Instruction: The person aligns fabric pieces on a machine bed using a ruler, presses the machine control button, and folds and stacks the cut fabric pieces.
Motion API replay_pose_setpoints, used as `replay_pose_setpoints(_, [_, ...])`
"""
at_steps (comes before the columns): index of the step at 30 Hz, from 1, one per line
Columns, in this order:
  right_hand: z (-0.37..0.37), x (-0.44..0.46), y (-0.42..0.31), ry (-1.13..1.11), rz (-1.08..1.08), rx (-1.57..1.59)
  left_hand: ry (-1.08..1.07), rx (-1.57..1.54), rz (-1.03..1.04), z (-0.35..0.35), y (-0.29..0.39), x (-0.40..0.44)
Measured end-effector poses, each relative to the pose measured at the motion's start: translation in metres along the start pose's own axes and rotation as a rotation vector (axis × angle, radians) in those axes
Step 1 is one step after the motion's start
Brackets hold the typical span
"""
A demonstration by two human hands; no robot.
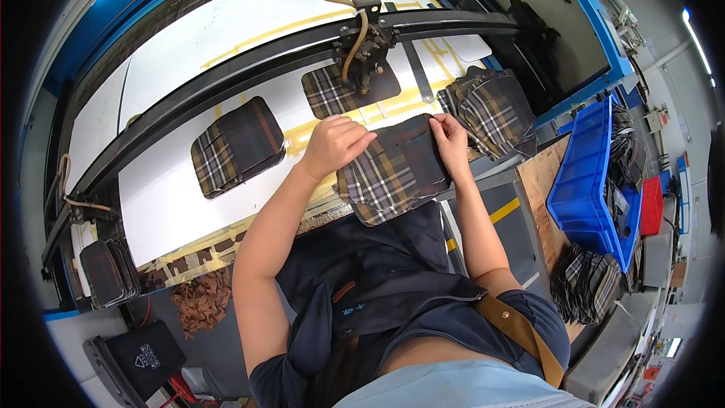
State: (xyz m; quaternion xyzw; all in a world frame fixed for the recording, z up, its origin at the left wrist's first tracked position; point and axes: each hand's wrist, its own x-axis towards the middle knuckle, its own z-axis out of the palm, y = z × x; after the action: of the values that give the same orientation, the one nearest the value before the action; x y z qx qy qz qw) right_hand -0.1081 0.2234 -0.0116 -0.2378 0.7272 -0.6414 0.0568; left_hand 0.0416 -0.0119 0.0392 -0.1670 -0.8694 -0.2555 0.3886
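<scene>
Head camera shows plaid pieces [389, 174] at the white board's [155, 196] near side; the right hand [451, 145] pinches their far right corner. The left hand [336, 145] curls its fingers at their left, grip I cannot tell.

The held cloth [393, 172] shows olive, black and white plaid beside near-black. The machine bed [162, 204] is white with yellow tape [298, 138]. At its near left corner, a stack [109, 276] is dark with faint red checks; the crate [578, 174] is blue, the box [651, 205] red.
</scene>
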Motion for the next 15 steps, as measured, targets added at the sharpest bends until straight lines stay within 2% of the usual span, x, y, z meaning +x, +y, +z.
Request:
replay_pose_setpoints(7, [0.0, 0.0, -0.001, 0.011, 0.006, -0.041, 0.021, -0.005, 0.005, 0.001, 0.0, 0.001])
replay_pose_setpoints(10, [0.0, -0.001, -0.003, 0.016, -0.01, -0.045, -0.083, 0.047, -0.167, -0.001, -0.001, -0.006])
replay_pose_setpoints(13, [0.0, -0.001, -0.006, 0.003, 0.005, -0.021, 0.226, 0.148, -0.4, 0.006, -0.007, 0.0])
replay_pose_setpoints(15, [0.0, -0.001, -0.006, 0.004, -0.007, -0.029, 0.243, 0.184, -0.682, 0.021, -0.041, -0.023])
